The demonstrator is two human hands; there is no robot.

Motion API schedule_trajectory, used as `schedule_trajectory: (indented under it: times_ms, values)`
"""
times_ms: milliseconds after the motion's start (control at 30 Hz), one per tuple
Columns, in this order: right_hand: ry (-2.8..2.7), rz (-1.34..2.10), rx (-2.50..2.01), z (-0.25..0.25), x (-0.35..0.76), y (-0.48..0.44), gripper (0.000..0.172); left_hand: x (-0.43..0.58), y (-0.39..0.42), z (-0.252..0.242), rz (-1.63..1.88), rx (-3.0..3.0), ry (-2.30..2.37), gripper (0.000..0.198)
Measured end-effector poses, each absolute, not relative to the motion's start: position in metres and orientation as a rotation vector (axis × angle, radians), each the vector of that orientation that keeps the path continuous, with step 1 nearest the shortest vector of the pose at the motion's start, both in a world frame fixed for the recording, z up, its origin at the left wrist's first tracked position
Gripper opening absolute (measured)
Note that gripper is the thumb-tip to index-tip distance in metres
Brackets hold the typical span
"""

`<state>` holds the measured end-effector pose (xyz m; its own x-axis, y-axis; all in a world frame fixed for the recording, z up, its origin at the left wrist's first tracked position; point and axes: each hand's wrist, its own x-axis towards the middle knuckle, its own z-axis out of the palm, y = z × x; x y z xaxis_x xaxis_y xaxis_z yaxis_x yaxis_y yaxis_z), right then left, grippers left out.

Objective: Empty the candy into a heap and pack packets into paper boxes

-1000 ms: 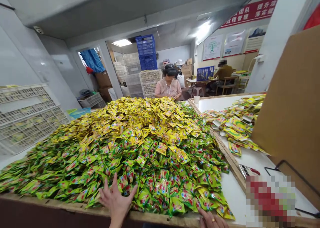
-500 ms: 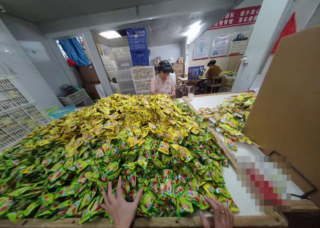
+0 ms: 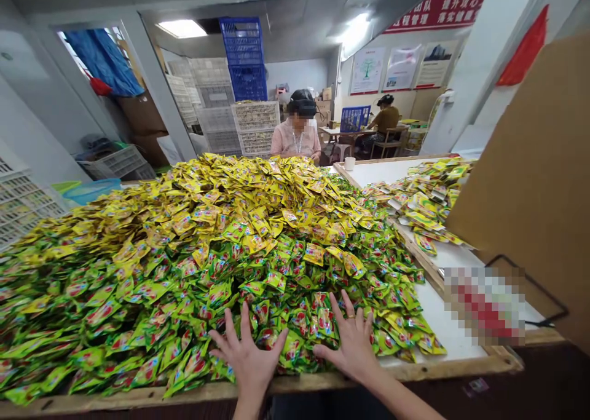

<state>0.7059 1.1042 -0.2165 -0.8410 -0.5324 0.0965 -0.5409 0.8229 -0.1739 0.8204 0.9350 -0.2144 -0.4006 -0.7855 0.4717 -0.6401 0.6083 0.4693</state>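
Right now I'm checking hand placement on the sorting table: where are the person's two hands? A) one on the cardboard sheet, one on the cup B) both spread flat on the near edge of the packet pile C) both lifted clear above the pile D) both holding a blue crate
B: the left hand and right hand lie open, fingers spread, on the green and yellow packets by the table's near edge.

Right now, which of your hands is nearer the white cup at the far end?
Right. The right hand lies on the sachet pile below the white cup; the left hand lies farther left.
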Motion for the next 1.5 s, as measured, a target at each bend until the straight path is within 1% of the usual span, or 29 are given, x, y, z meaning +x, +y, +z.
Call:
schedule_trajectory:
  times_ms: [267, 500, 700, 1000, 1133, 1300, 1400, 1500]
  values:
    - [-3.025, 0.138, 0.779, -0.214, 0.701, 1.083, 0.093, 0.81, 0.936, -0.215, -0.241, 1.103, -2.239, 0.09]
    - [-2.977, 0.107, 0.838, -0.223, 0.69, 1.075, 0.101, 0.801, 0.921, -0.226, -0.257, 1.065, -2.333, 0.081]
    - [-2.969, 0.132, 0.882, -0.225, 0.677, 1.063, 0.106, 0.789, 0.907, -0.229, -0.232, 0.999, -2.437, 0.079]
    - [-3.015, 0.161, 0.914, -0.221, 0.663, 1.041, 0.107, 0.771, 0.886, -0.225, -0.202, 0.973, -2.5, 0.073]
    - [-3.062, 0.157, 0.882, -0.217, 0.659, 1.029, 0.102, 0.762, 0.878, -0.221, -0.219, 1.0, -2.544, 0.074]
    - [-3.054, 0.186, 0.87, -0.207, 0.661, 1.024, 0.096, 0.761, 0.883, -0.209, -0.298, 1.079, -2.552, 0.081]
    - [-3.052, 0.209, 0.904, -0.197, 0.662, 1.03, 0.098, 0.766, 0.891, -0.198, -0.332, 1.124, -2.542, 0.085]
    - [-3.113, 0.233, 1.004, -0.183, 0.661, 1.041, 0.106, 0.775, 0.897, -0.187, -0.388, 1.153, -2.587, 0.093]
